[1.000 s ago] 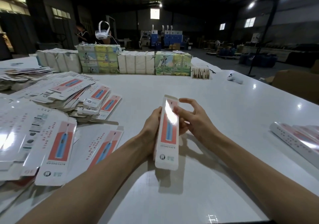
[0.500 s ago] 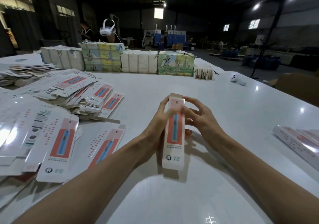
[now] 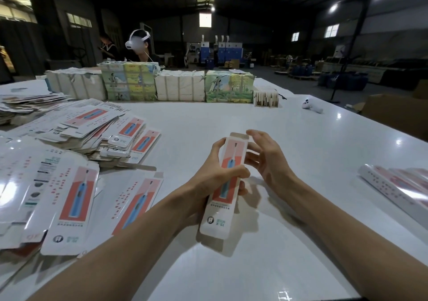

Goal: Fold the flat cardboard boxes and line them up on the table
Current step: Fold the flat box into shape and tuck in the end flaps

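showing, head view: the box point(image 3: 234, 152) held slanted above the desk point(image 3: 289, 138), between the flat blanks point(image 3: 76, 198) on the left and the finished boxes point(image 3: 393, 185) at the right edge, with the left grip point(image 3: 215, 178) wrapped round its middle, thumb across the printed face. the right grip point(image 3: 266, 159) holds nothing, its fingers loosely spread just beside the far end, where the end flap point(image 3: 238, 135) looks untucked. likely faults: a squeeze at mid-length may dent or flatten the thin walls, and a hurried push may crease the flap rather than seat it.

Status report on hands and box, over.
Left hand grips box mid-length. Right hand open by its top end. Flat boxes piled left, clear of hands.
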